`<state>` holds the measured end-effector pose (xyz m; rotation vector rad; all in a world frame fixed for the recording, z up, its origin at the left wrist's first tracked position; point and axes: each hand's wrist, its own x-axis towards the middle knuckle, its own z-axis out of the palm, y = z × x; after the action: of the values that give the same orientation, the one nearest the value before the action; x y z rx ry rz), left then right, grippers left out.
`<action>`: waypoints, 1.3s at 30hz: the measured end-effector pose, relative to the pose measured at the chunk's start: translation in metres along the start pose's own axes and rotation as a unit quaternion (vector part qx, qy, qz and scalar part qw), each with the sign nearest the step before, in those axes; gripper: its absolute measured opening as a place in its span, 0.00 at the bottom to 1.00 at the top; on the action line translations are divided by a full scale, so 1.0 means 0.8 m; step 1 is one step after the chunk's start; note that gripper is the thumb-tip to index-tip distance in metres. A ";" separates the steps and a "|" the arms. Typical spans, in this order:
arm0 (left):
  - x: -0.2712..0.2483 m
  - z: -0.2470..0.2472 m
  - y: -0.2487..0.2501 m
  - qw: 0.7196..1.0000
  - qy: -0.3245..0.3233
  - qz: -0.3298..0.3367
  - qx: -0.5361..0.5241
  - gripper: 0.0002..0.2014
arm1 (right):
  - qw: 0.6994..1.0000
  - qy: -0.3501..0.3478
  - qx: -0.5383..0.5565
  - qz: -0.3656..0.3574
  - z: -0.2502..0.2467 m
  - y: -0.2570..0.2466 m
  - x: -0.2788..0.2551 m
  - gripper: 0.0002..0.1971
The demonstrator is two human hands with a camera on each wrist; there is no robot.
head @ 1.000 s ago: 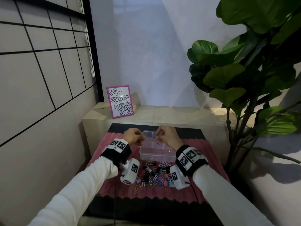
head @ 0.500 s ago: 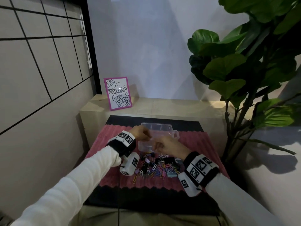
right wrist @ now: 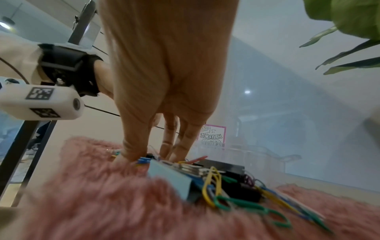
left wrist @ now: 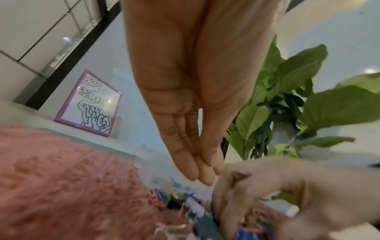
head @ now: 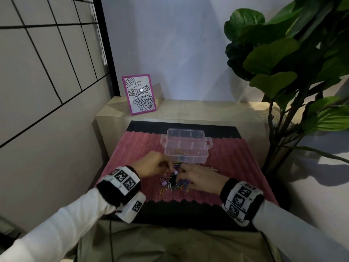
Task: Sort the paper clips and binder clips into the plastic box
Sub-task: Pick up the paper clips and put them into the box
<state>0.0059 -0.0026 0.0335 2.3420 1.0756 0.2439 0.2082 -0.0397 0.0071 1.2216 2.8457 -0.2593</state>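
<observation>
Pink shaggy mat (head: 132,156) on the counter holds the clip pile (head: 175,183) just before the plastic box (head: 186,148), where left hand (head: 153,166) and right hand (head: 200,178) reach with straight fingers, gripping nothing that I can see; light, slippery, best pinched edgewise.
</observation>
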 end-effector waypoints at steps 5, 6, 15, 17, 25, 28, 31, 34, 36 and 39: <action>-0.007 0.022 0.009 0.998 -0.034 0.043 0.035 0.10 | 0.999 0.011 0.047 0.001 0.002 0.007 0.004 0.08; -0.005 0.026 0.012 0.996 -0.047 0.049 0.051 0.11 | 0.997 0.023 0.073 0.006 0.004 0.010 0.005 0.06; 0.008 0.055 0.024 0.973 -0.120 0.063 0.188 0.17 | 0.868 0.200 0.428 0.153 -0.016 0.040 -0.011 0.03; 0.012 0.053 0.024 0.974 -0.127 0.066 0.176 0.14 | 0.825 0.212 0.500 0.159 -0.019 0.047 -0.017 0.04; 0.023 0.054 0.028 0.970 -0.109 0.069 0.207 0.06 | 0.723 0.222 0.636 0.150 -0.019 0.054 -0.032 0.04; 0.022 0.049 0.024 0.978 -0.098 0.058 0.173 0.05 | 0.695 0.221 0.666 0.159 -0.018 0.057 -0.032 0.04; 0.021 0.041 0.015 0.994 -0.071 0.024 0.077 0.05 | 0.643 0.212 0.712 0.184 -0.020 0.064 -0.023 0.05; 0.019 0.025 0.002 0.991 -0.043 -0.034 -0.124 0.04 | 0.599 0.244 0.736 0.200 -0.030 0.070 -0.005 0.05; 0.017 0.011 -0.003 0.972 -0.025 -0.046 -0.230 0.05 | 0.594 0.274 0.730 0.199 -0.039 0.071 0.013 0.05; 0.019 -0.010 -0.012 0.956 0.022 -0.065 -0.286 0.07 | 0.671 0.282 0.647 0.227 -0.046 0.068 0.044 0.06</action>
<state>0.0072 0.0172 0.0341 1.7508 1.0092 0.4882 0.2250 0.0286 0.0327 2.3971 2.2545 -2.5247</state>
